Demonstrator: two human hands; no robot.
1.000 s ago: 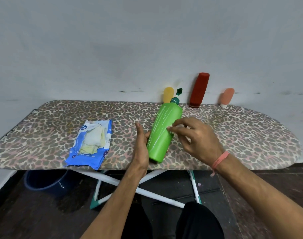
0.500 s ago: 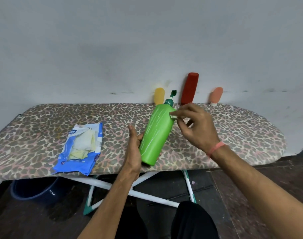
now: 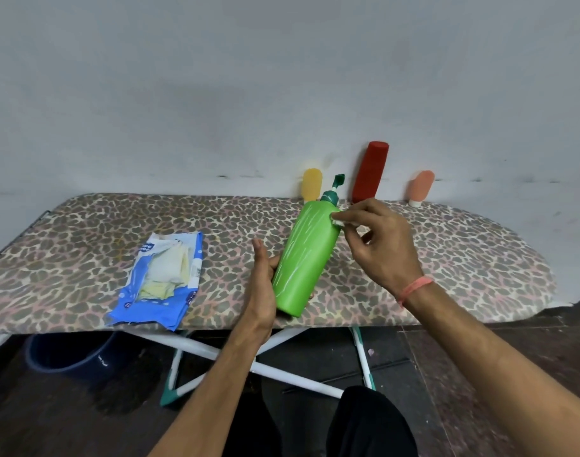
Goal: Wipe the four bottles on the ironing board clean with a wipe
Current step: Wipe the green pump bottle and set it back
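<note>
My left hand [image 3: 261, 281] grips the lower part of a tall green bottle [image 3: 306, 258] and tilts it over the leopard-print ironing board [image 3: 84, 239]. The bottle has a dark green flip cap, open at the top. My right hand [image 3: 379, 247] pinches a small white wipe [image 3: 337, 222] against the bottle's shoulder, just under the cap. Three more bottles lean on the wall at the back of the board: a yellow bottle [image 3: 312, 183], a red bottle [image 3: 370, 171] and an orange bottle [image 3: 421, 188].
A torn blue pack of wipes [image 3: 160, 280] lies on the left half of the board. Under the board are its white crossed legs [image 3: 282, 367] and a dark blue bucket [image 3: 67, 354] on the dark floor. A grey wall [image 3: 249, 77] rises right behind the board.
My right hand has slid the wipe up the green bottle from its middle to the shoulder near the cap. My left hand keeps its grip at the base.
</note>
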